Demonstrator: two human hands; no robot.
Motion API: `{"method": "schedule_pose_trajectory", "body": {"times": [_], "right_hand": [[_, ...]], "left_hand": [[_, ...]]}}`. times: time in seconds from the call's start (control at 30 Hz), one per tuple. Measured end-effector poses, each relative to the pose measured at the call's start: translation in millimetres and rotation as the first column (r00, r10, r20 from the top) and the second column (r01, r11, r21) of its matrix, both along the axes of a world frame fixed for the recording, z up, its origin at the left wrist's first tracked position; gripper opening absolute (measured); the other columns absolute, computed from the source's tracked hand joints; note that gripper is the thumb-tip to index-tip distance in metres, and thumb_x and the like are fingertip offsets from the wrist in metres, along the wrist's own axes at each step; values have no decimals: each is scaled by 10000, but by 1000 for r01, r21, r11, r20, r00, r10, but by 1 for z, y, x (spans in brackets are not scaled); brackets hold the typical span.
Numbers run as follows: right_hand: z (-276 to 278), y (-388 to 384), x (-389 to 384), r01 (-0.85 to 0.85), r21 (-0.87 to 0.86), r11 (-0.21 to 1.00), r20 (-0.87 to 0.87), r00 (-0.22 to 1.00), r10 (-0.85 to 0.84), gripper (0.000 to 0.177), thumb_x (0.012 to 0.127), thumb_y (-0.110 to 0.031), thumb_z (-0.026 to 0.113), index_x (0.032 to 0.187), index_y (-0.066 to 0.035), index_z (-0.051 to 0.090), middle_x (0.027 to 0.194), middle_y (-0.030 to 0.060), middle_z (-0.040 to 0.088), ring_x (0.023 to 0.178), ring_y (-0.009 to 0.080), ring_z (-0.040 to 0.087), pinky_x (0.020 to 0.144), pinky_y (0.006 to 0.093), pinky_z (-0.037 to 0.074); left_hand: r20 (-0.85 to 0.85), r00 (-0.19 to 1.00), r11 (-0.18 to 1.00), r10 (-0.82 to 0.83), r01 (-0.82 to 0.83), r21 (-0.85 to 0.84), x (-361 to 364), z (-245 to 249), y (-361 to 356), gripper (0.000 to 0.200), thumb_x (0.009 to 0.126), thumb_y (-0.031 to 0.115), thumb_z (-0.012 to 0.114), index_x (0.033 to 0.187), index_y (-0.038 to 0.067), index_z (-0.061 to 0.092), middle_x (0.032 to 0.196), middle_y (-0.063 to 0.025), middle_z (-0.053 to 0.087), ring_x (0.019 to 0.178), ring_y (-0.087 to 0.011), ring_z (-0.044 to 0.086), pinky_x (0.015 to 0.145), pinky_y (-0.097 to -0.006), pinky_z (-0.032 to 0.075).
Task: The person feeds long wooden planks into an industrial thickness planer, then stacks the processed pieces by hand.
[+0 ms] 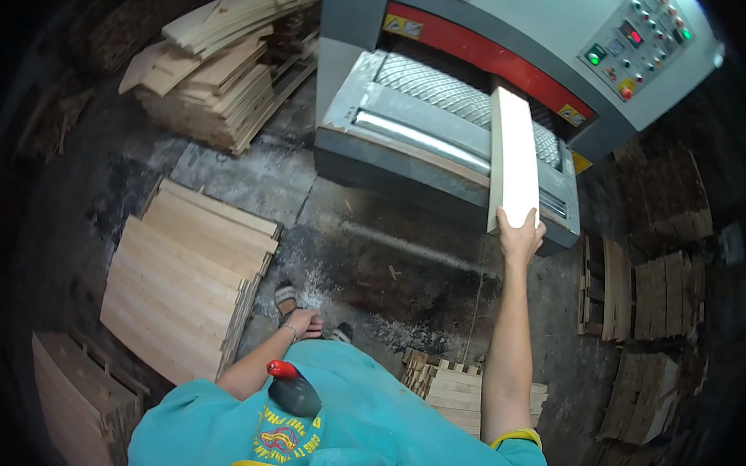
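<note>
A long pale wooden board (516,156) lies on the infeed bed (428,139) of a large grey machine, its far end inside the opening under the red bar. At the board's near end, my right hand (520,238) grips it, thumb and fingers on opposite edges. My left hand (304,324) hangs low by my body, above my sandalled foot, touching no board; its fingers are loosely bent and slightly apart, with nothing seen in them. A red-and-black object (295,389) sits at the chest of my turquoise shirt.
A control panel (634,44) with lit buttons is at the machine's upper right. Stacked boards (189,282) stand at left, with a messy pile (221,82) behind. More stacks (670,286) line the right side; another low stack (453,393) is near my body.
</note>
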State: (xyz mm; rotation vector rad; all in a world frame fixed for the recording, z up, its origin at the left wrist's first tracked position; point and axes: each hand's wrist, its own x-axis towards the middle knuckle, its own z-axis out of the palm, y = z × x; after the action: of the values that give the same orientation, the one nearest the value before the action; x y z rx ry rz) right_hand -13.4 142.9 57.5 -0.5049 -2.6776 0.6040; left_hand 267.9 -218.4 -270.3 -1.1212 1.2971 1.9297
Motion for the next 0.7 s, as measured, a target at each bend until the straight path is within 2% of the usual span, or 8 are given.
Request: {"method": "schedule_pose_trajectory", "body": {"times": [0.1, 0.13, 0.33, 0.4, 0.53, 0.63, 0.7], "right_hand": [[5, -3, -7, 16, 15, 1000, 64, 998, -17, 998, 696, -648, 706, 1481, -121, 386, 1446, 262, 346, 1287, 469, 396, 1060, 549, 344], [6, -4, -11, 43, 75, 996, 88, 995, -50, 999, 687, -676, 699, 1482, -156, 390, 1456, 255, 346, 1300, 455, 393, 1055, 580, 329], [7, -2, -30, 22, 138, 990, 123, 992, -39, 993, 684, -709, 678, 1468, -159, 418, 1447, 252, 387, 1324, 431, 393, 1068, 556, 327], [5, -3, -34, 21, 148, 989, 131, 990, -41, 1008, 697, -732, 649, 1487, -168, 378, 1469, 253, 355, 1347, 439, 358, 1073, 564, 320], [2, -7, -47, 39, 203, 978, 163, 984, -73, 987, 749, -748, 582, 1512, -181, 318, 1488, 259, 319, 1362, 454, 324, 1085, 568, 300], [1, -7, -57, 29, 245, 969, 168, 983, -71, 969, 774, -751, 549, 1513, -172, 311, 1486, 267, 319, 1358, 459, 327, 1089, 568, 288], [0, -7, -64, 21, 260, 965, 170, 983, -67, 978, 779, -760, 534, 1511, -150, 313, 1479, 275, 326, 1359, 457, 329, 1090, 574, 278]], "left_hand": [[-4, 1000, 1000, 10, -10, -5, -2, 12, 2, 359, 963, 339, 580, 1206, 76, 589, 1023, -81, 638, 873, -214, 640, 719, -395, 610], [-8, 1000, 1000, 21, -20, 2, -1, 11, 2, 361, 958, 346, 588, 1199, 77, 592, 1020, -75, 638, 868, -210, 638, 718, -394, 609], [-16, 998, 998, 55, -55, 31, 4, 5, -4, 339, 937, 369, 621, 1131, 92, 601, 1010, -58, 639, 854, -199, 633, 707, -409, 610], [-5, 998, 997, 67, -67, 38, 5, 2, -6, 334, 931, 372, 632, 1118, 98, 595, 1003, -65, 641, 841, -204, 636, 705, -421, 611], [-5, 995, 995, 96, -96, 40, 11, 4, -9, 355, 929, 388, 634, 1128, 98, 587, 1015, -71, 634, 852, -218, 639, 711, -424, 610], [11, 994, 994, 110, -110, 20, 14, 13, -8, 350, 965, 359, 574, 1169, 76, 602, 1023, -92, 637, 911, -220, 639, 745, -399, 603], [4, 991, 990, 136, -136, 34, 19, 13, -7, 363, 956, 364, 589, 1171, 72, 593, 1017, -84, 629, 893, -218, 635, 741, -402, 602]]}}
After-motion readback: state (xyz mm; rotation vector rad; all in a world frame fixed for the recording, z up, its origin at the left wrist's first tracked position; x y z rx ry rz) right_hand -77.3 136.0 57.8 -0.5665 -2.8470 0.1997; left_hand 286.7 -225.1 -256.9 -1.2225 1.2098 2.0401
